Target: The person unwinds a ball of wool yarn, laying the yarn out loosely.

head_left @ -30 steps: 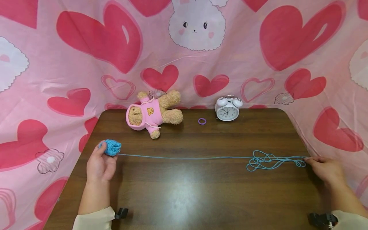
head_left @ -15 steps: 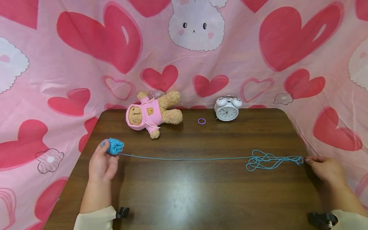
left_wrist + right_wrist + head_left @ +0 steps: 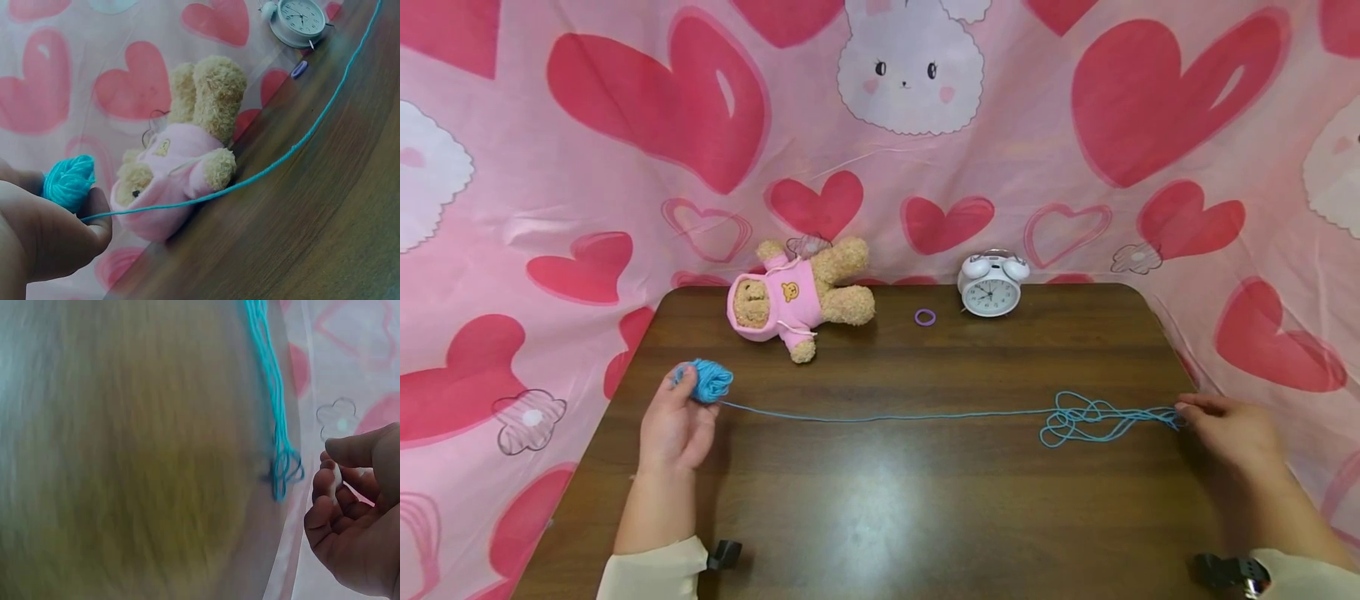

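In the head view my left hand (image 3: 676, 429) holds a small ball of blue yarn (image 3: 711, 381) over the left side of the table, thumb on its near side. One strand (image 3: 880, 417) sags from the ball across the table to a loose bundle of yarn loops (image 3: 1086, 417) at the right. My right hand (image 3: 1236, 429) is at the bundle's right end, fingers loosely curled. The right wrist view shows the hand's fingertips apart from the loop ends (image 3: 284, 469), with no yarn between them.
A teddy bear (image 3: 801, 296) in a pink hoodie lies on its side at the back left of the brown table (image 3: 955, 500). Behind the strand are a purple ring (image 3: 925, 317) and a white alarm clock (image 3: 990, 287). A pink heart-patterned cloth (image 3: 1030, 125) surrounds the table.
My left hand has moved slightly right with the yarn ball, and the strand hangs slacker. The loop ends have drawn in to the left, and my right hand has shifted left.
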A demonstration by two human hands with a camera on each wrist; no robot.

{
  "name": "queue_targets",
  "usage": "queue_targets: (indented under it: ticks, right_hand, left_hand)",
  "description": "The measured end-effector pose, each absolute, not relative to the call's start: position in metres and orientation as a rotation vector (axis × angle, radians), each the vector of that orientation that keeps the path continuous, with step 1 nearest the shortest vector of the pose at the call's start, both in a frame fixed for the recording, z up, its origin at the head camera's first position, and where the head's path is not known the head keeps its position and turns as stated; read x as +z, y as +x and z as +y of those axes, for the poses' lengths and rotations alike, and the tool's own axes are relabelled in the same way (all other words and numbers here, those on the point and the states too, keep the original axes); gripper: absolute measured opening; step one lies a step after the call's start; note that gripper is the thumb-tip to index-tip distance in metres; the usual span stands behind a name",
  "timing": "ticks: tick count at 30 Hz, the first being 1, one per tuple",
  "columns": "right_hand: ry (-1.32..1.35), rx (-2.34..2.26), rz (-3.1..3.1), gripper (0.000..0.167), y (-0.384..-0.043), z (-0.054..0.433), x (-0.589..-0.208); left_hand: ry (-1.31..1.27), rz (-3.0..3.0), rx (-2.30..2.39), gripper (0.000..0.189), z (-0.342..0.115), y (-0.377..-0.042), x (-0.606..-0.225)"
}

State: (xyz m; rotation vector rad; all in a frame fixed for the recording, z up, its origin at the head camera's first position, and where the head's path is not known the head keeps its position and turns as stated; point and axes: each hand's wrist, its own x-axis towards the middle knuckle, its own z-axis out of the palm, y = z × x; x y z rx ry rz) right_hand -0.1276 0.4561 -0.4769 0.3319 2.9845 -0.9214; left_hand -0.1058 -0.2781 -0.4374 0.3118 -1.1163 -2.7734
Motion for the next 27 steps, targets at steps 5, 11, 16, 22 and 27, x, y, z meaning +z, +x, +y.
queue_targets:
  ticks: [5, 11, 16, 22, 27]
  right_hand:
    - [0.258, -0.964, 3.036, 0.046, -0.131, 0.435, -0.478]
    - [0.090, -1.153, 3.072, 0.044, -0.137, 0.404, -0.479]
    - [-0.065, -1.289, 3.022, 0.045, -0.140, 0.377, -0.479]
    - [-0.182, -1.360, 2.939, 0.049, -0.145, 0.344, -0.476]
    - [-0.274, -1.372, 2.931, 0.048, -0.151, 0.318, -0.475]
  left_hand:
    - [0.384, -1.181, -2.759, 0.014, -0.275, -0.107, -0.436]
    - [0.344, -1.198, -2.757, 0.009, -0.271, -0.107, -0.438]
    - [0.271, -1.194, -2.767, 0.007, -0.267, -0.108, -0.440]
    - [0.259, -1.210, -2.771, 0.006, -0.264, -0.109, -0.440]
    - [0.268, -1.211, -2.787, 0.007, -0.260, -0.111, -0.438]
